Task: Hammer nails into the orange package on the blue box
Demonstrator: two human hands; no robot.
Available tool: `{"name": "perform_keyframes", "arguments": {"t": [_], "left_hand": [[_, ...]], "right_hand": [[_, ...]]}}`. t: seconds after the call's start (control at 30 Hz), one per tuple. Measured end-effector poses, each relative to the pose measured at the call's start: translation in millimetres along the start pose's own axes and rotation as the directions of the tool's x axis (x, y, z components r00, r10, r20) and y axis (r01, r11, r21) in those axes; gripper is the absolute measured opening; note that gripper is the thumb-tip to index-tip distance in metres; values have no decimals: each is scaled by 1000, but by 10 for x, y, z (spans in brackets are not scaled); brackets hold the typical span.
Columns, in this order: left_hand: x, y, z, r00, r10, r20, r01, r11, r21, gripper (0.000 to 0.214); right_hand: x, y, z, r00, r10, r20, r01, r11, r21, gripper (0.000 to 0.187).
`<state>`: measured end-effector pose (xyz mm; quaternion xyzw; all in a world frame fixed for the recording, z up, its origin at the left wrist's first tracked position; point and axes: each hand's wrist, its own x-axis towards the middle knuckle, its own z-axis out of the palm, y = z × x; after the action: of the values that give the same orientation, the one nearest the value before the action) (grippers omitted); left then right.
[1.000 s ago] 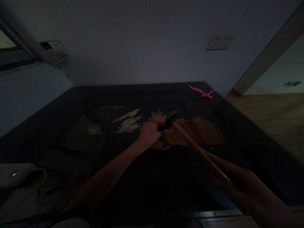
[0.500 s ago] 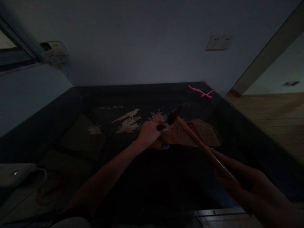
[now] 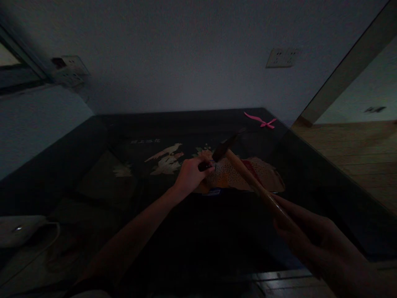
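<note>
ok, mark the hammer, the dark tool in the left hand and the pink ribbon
hammer (image 3: 245, 174), head view, middle of the wooden handle.
dark tool (image 3: 205, 166), head view, its exposed end.
pink ribbon (image 3: 259, 119), head view, the strip left of the crossing.

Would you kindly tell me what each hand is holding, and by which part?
Right hand grips the hammer near its handle's end; left hand pinches a small dark object, part unclear.

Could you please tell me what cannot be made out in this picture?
Head view:
- The dark stub pinched by the left hand: too small and dim to identify.
- Whether the hammer head touches the stub: lost in darkness.
- Right hand: fingers in shadow, forearm cut off by the bottom edge.
</note>
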<state>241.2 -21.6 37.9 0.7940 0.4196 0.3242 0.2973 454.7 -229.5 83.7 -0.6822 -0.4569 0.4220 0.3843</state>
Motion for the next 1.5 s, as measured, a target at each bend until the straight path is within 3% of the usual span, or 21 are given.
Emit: {"name": "perform_keyframes", "arguments": {"t": [0.27,0.4,0.57,0.73,0.83,0.97,1.07,1.2,1.27,1.33,1.4,1.43,1.5], "left_hand": [[13,34,-14,996,-84,21,83,996,39,14],[23,34,-9,997,-72,26,71,997,22,12],[28,45,-11,995,-89,42,88,995,41,9],[17,52,-9,996,-81,31,80,996,29,8],[16,29,-1,998,-59,35,58,998,21,8],[25,-10,-37,995,69,67,-67,997,-32,11],[-12,9,-168,975,224,0,-223,974,32,27],[-235,149,-447,897,398,-192,-353,907,228,18],[-426,227,-538,853,476,-215,-411,866,285,10],[-640,264,-542,820,558,-130,-507,813,286,10],[-845,237,-458,806,592,24,-577,774,262,10],[-937,200,-396,818,564,112,-571,775,270,9],[-1090,91,-267,881,386,273,-463,823,330,8]], "right_hand": [[54,-67,56,998,-50,28,52,996,-70,53],[74,-38,40,999,-34,6,34,998,-62,55],[56,-26,18,998,0,68,5,996,-83,59],[1,-29,10,1000,6,-17,-7,999,-49,59],[26,-2,0,1000,-6,12,6,1000,-30,56],[34,60,-8,1000,-10,14,10,1000,23,57],[-24,125,-2,997,71,-33,-67,992,109,62],[-86,219,-4,987,142,-80,-120,965,235,68],[-91,267,-4,986,129,-102,-96,956,277,66],[-92,317,5,984,118,-134,-73,951,299,62],[-101,372,24,979,130,-158,-72,941,330,59],[-110,401,36,977,144,-157,-80,930,358,60],[-135,455,56,975,175,-133,-104,900,424,62]]}}
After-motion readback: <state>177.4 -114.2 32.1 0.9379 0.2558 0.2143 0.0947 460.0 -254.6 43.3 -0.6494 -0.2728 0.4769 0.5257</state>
